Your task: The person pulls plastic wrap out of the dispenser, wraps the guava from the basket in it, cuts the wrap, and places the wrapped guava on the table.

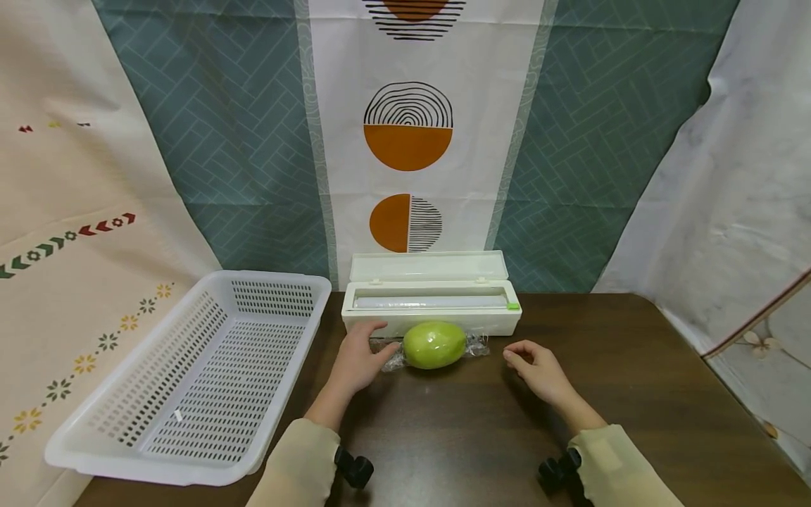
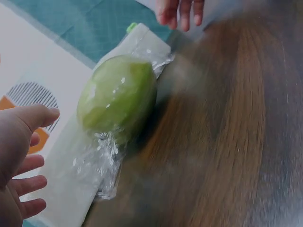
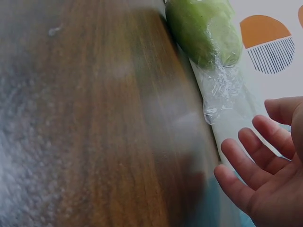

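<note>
A green mango-like fruit (image 1: 434,345), wrapped in clear plastic film, lies on the table in front of a white cling film box (image 1: 431,323). Twisted film ends stick out at both sides of it; the left one (image 2: 102,165) spreads crumpled in the left wrist view. My left hand (image 1: 359,358) is beside that left end, fingers parted and holding nothing. To the right of the fruit, my right hand (image 1: 538,370) hovers with loosely bent fingers, apart from the film. The box lid (image 1: 429,266) stands raised, and a film roll (image 1: 431,302) shows inside.
On the left stands a white perforated plastic basket (image 1: 294,380), with a small white scrap (image 1: 179,415) inside. A patterned cloth (image 1: 253,141) hangs behind the dark wooden table (image 1: 443,436). The box has a small green slider (image 1: 512,306) at its right end.
</note>
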Demonstrator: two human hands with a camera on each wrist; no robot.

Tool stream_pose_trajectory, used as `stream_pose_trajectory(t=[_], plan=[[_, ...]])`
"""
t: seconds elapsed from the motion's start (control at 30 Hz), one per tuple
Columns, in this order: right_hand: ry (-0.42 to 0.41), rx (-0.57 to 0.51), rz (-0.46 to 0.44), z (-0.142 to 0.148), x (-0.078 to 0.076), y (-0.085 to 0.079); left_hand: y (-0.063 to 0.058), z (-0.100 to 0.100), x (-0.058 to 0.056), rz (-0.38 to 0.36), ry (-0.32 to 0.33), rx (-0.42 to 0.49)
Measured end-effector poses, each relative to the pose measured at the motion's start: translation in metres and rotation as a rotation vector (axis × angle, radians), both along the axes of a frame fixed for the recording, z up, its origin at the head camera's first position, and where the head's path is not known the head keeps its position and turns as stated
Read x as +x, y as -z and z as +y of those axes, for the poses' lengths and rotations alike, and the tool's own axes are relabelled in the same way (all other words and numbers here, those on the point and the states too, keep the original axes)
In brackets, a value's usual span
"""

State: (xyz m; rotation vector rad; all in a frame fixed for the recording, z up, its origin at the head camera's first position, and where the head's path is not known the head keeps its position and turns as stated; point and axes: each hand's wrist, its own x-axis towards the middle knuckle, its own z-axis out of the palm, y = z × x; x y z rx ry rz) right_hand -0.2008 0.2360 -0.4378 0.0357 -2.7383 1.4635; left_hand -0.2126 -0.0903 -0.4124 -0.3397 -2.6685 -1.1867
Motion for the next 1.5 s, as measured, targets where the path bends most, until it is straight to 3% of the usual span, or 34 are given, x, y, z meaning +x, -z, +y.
stream_pose_trajectory(t=[0.33, 0.57, 0.83, 1.17, 1.37, 1.5], plan=[[0.000, 0.024, 0.007, 0.000, -0.001, 0.001, -0.001, 0.027, -0.008, 0.091, 0.049, -0.249], [-0.008, 0.060, 0.015, -0.003, -0.001, -0.002, -0.003, 0.046, -0.012, 0.087, 0.133, -0.369], [-0.009, 0.071, 0.027, -0.005, -0.001, -0.002, -0.005, 0.062, -0.013, 0.029, 0.151, -0.438], [0.011, 0.070, 0.055, -0.004, -0.001, 0.000, -0.009, 0.071, -0.004, 0.113, 0.155, -0.590], [0.073, 0.063, 0.087, -0.008, -0.004, -0.006, -0.008, 0.071, 0.001, 0.131, 0.177, -0.609], [0.017, 0.048, 0.086, -0.012, -0.009, -0.008, -0.006, 0.069, 0.002, 0.155, 0.190, -0.621]])
